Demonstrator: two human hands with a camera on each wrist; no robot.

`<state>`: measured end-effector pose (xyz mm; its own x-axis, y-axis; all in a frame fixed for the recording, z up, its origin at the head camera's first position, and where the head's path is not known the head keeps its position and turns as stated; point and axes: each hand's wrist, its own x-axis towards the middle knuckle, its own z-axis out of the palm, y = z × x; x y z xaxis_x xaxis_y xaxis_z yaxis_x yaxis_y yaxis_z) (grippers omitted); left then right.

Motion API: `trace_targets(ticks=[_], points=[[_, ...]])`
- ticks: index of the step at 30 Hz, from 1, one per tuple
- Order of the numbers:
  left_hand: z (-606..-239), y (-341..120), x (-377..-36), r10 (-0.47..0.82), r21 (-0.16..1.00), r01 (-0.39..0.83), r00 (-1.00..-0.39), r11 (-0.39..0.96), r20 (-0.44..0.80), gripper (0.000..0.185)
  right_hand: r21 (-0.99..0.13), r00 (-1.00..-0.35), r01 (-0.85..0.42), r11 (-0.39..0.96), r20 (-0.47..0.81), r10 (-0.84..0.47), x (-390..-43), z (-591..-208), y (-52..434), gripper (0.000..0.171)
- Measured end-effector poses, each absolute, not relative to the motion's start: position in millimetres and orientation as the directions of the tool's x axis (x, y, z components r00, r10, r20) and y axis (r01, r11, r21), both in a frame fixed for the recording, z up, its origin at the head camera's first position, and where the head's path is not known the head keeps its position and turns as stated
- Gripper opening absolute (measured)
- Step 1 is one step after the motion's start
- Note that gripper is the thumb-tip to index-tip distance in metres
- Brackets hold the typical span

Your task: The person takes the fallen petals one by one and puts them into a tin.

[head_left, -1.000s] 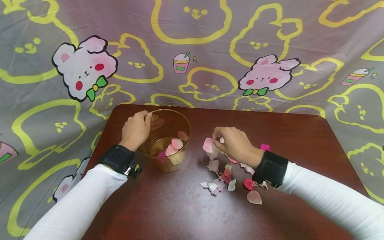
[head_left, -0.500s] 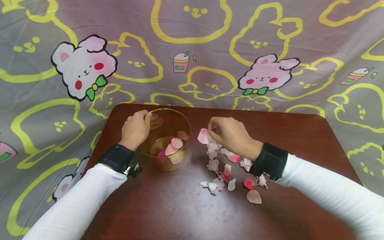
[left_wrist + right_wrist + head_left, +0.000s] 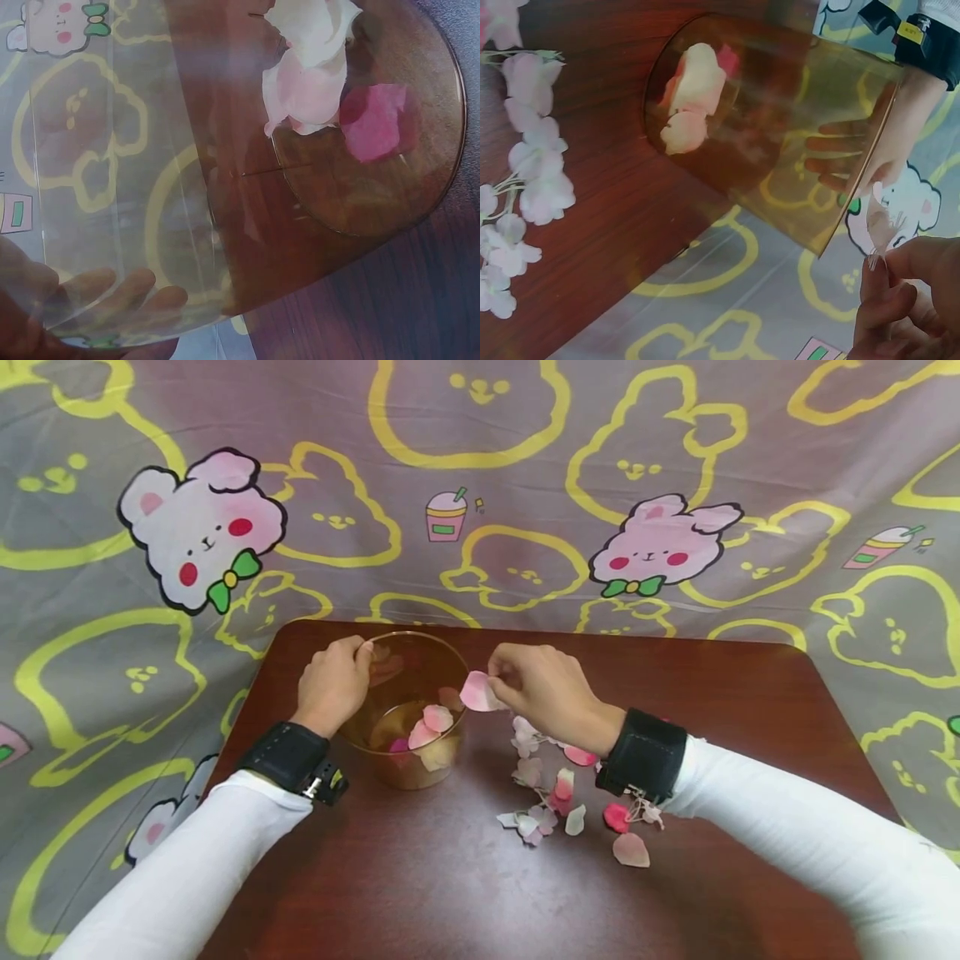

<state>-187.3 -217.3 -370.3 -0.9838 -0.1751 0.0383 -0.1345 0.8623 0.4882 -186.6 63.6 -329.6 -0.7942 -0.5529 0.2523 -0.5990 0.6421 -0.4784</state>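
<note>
A clear amber bucket [image 3: 408,772] stands on the left of the table with several pink, white and magenta petals [image 3: 437,718] inside it. My left hand [image 3: 333,685] grips the bucket's rim at its left side, thumb on the near face and fingers seen through the plastic [image 3: 135,289]. Pinched between thumb and fingers of my right hand [image 3: 546,693] is a pale pink petal [image 3: 478,692], right at the bucket's right rim in the head view. The right wrist view shows the same petal [image 3: 885,217] edge-on, close by the bucket's mouth.
Several loose petals and small blossoms lie right of the bucket, among them a pale blossom cluster [image 3: 528,772], a red petal [image 3: 617,817] and a peach petal [image 3: 632,850]. A printed cloth [image 3: 517,485] hangs behind the brown table [image 3: 420,877].
My right hand has moved left and a little up from over the scattered petals to the bucket's rim, carrying the pink petal. The left hand keeps its grip on the bucket.
</note>
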Motion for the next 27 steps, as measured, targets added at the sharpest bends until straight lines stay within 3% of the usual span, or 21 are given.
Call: trace_targets(ticks=[27], points=[[-370,-217,-187,-0.175,0.489,-0.132,-0.984,0.862,0.043,0.035,-0.455,-0.795,-0.593,0.665,0.196,-0.574,-188,-332,27,0.004]])
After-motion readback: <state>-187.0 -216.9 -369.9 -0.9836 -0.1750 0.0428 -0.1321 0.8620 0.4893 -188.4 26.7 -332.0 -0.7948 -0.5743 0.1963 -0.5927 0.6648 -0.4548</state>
